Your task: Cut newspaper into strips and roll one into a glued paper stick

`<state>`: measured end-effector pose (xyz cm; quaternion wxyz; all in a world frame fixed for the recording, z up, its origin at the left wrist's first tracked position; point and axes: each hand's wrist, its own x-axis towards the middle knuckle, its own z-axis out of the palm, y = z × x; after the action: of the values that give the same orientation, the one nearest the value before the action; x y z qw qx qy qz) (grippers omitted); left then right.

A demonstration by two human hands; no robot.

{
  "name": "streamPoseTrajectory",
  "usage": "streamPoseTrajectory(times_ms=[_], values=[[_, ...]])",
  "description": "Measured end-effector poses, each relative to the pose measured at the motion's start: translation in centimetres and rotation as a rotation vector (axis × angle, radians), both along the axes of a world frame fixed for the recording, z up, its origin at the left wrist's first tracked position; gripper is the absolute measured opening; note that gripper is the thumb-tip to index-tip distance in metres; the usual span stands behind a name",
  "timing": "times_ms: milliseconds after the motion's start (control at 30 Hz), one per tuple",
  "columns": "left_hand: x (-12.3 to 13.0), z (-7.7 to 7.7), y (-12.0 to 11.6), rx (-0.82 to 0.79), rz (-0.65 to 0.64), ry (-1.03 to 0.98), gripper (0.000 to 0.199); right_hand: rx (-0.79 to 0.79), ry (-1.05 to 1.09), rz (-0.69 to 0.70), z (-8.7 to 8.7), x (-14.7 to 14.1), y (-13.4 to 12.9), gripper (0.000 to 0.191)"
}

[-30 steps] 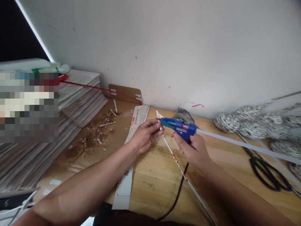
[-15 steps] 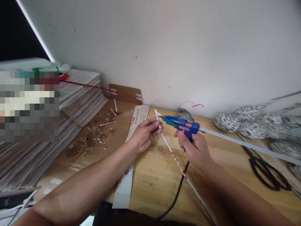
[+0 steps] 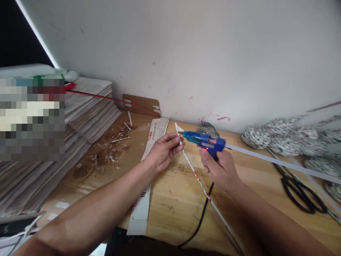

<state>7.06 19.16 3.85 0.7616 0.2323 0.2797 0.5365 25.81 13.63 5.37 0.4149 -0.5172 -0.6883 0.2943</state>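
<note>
My left hand (image 3: 166,151) pinches a thin rolled-paper rod (image 3: 196,176) near its upper end, where a pointed flap of paper sticks up. The rod is white with red patches and slants down to the right, past the bottom edge. In my right hand (image 3: 220,167) is a blue hot glue gun (image 3: 204,140), with its small red light lit. Its nozzle tip is at the paper flap, just above my left fingertips; whether it touches I cannot tell. A long whitish glue stick (image 3: 269,161) runs out of the gun's back to the right.
A strip of newspaper (image 3: 141,213) lies under my left forearm. Stacked newspapers (image 3: 87,117) stand at the left, beside paper scraps (image 3: 113,156). Black-handled scissors (image 3: 303,193) and braided paper coils (image 3: 282,138) lie at the right. A black cord (image 3: 201,220) crosses the wooden table (image 3: 170,192).
The glue gun has shifted very slightly left, its nozzle closer in to the paper flap. Both hands keep their grips, and the view has moved a little.
</note>
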Motion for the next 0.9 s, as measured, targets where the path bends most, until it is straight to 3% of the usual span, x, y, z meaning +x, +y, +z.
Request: streamPoseTrajectory(times_ms=[500, 900], values=[[0.01, 0.05, -0.1, -0.014, 0.012, 0.037, 0.008, -0.013, -0.013, -0.017, 0.09, 0.14, 0.02, 0.031], [0.04, 0.18, 0.07, -0.028, 0.017, 0.058, 0.006, -0.007, -0.031, -0.03, 0.14, 0.18, 0.17, 0.039]])
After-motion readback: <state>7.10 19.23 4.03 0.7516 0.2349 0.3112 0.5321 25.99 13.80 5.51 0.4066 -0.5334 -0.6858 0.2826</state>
